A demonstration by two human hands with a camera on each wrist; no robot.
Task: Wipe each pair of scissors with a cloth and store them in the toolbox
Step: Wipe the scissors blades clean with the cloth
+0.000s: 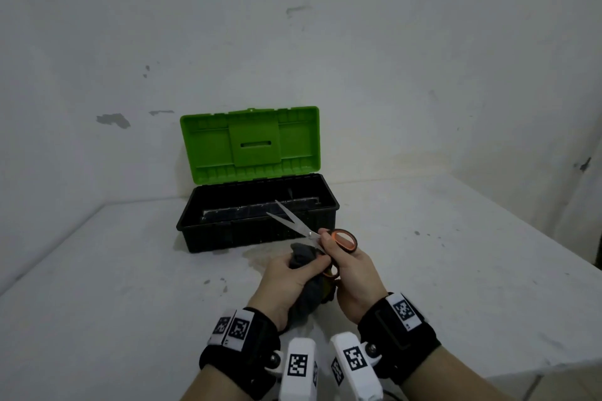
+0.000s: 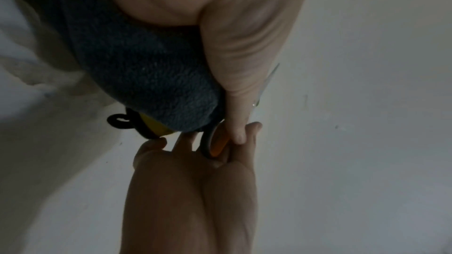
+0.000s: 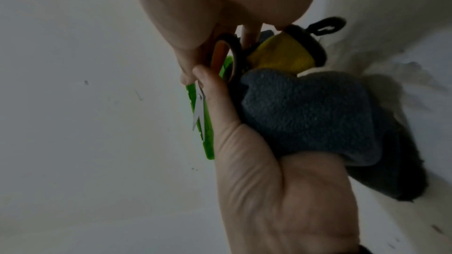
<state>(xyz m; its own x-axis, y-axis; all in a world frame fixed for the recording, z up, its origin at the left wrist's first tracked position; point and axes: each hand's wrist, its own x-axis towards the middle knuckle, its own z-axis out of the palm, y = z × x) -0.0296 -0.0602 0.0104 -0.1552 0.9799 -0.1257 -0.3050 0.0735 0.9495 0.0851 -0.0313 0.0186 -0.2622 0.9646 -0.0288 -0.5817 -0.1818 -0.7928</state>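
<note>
A pair of scissors (image 1: 294,221) with orange-and-black handles is gripped by my right hand (image 1: 340,255). Its steel blades are spread apart and point up-left over the front wall of the toolbox (image 1: 257,234). My left hand (image 1: 288,277) grips a bunched grey cloth (image 1: 304,254) right against the lower handle. In the left wrist view my thumb lies over the cloth (image 2: 151,76) and touches the orange handle (image 2: 216,145). The right wrist view shows the blades (image 3: 198,111), the cloth (image 3: 305,113) with a yellow patch and a black loop. The toolbox is black, with its green lid (image 1: 250,143) standing open.
The toolbox stands on a white table (image 1: 439,238) near the back wall. The table's left edge runs diagonally at the left and its right edge drops away at the far right. Stains mark the table in front of the toolbox. No other scissors are in sight.
</note>
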